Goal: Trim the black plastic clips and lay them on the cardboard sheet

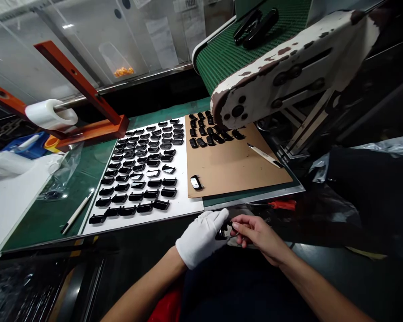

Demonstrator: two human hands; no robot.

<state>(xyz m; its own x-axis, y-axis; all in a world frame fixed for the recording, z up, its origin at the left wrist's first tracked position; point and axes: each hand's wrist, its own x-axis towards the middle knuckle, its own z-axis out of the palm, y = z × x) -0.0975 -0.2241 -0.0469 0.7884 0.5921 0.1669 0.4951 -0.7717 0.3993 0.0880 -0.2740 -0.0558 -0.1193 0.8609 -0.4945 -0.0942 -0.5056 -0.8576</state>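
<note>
Part (pixel 220 234) (black) between both hands (pixel 201 235) (pixel 255 231)

More than forty black pieces (pixel 154 183) can be counted on one white sheet (pixel 184 199); an exact figure is prevented by the crowding in the far rows. On one board (pixel 235 174), at least fifteen more are counted in a group, some possibly hidden, and one is set apart. At least one piece (pixel 221 234) is held between two hands: one left (pixel 203 235), one right (pixel 255 232). Two parts (pixel 262 29) are carried on one belt (pixel 218 67). Two pale tools (pixel 264 155), one roll (pixel 42 114) and one red handle (pixel 284 205) are also seen.
</note>
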